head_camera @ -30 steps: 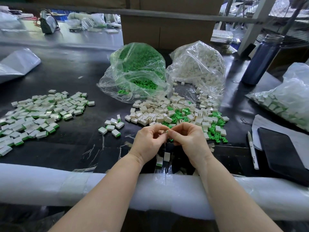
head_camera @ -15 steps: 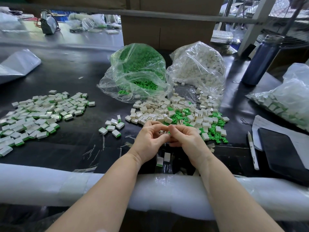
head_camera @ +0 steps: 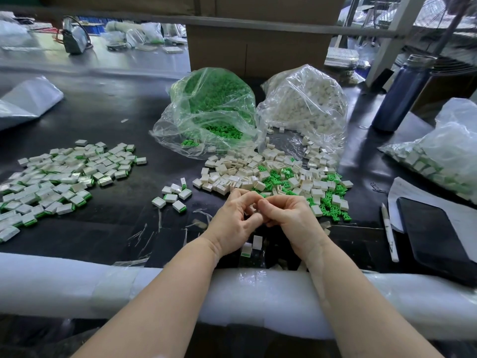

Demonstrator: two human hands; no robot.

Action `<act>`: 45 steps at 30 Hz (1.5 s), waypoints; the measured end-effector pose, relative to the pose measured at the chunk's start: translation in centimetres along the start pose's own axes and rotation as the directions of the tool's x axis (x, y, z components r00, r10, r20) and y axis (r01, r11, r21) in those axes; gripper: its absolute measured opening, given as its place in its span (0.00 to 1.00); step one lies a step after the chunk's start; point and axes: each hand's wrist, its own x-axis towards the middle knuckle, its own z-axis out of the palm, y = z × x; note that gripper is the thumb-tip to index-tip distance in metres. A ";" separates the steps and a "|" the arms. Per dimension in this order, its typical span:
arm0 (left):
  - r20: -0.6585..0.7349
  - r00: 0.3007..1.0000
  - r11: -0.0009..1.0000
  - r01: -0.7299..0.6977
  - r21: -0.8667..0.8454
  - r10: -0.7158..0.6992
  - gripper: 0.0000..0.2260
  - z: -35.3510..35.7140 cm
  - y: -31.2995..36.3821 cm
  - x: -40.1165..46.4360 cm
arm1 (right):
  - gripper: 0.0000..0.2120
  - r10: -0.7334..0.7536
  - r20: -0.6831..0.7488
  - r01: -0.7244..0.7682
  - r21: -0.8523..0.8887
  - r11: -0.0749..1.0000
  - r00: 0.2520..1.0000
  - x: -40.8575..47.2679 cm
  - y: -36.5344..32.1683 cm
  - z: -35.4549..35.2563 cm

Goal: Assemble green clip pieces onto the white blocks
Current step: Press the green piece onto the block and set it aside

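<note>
Black table [head_camera: 116, 223] carries both hands, the left hand [head_camera: 233, 223] and right hand [head_camera: 291, 218] curled together, pinching a mostly hidden white block [head_camera: 254, 211] just before the loose pile [head_camera: 271, 177]; misaligned pressure could jam the clip.

From my remote station I note a dark blue bottle [head_camera: 402, 94] standing upright at the far right of the black desk [head_camera: 111, 120]. A black phone [head_camera: 436, 239] lies on white paper [head_camera: 413, 192] at the near right, with a white pen [head_camera: 388, 232] just beside it. A cardboard box [head_camera: 258, 47] stands at the back. White foam padding [head_camera: 77, 288] covers the near desk edge.
</note>
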 end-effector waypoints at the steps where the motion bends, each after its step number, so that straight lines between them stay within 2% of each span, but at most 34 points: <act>1: -0.001 1.000 1.000 -0.003 0.007 0.003 0.08 0.0 0.0 0.0 | 0.05 -0.001 -0.002 0.001 0.004 1.000 1.000 0.0 0.0 0.0; 27: 0.011 1.000 0.997 0.023 0.079 -0.024 0.07 -0.1 0.1 -0.2 | 0.06 0.011 -0.016 -0.010 0.061 0.998 1.000 -0.2 0.0 -0.1; 37: 0.009 1.000 0.997 0.021 0.073 -0.022 0.07 0.0 -0.2 -0.1 | 0.08 0.005 -0.001 -0.005 0.032 0.999 1.000 -0.1 0.1 -0.1; 45: 0.017 0.999 0.996 0.034 0.087 -0.036 0.07 0.1 -0.2 -0.1 | 0.11 0.014 0.002 -0.014 0.076 0.997 1.000 -0.1 0.0 0.0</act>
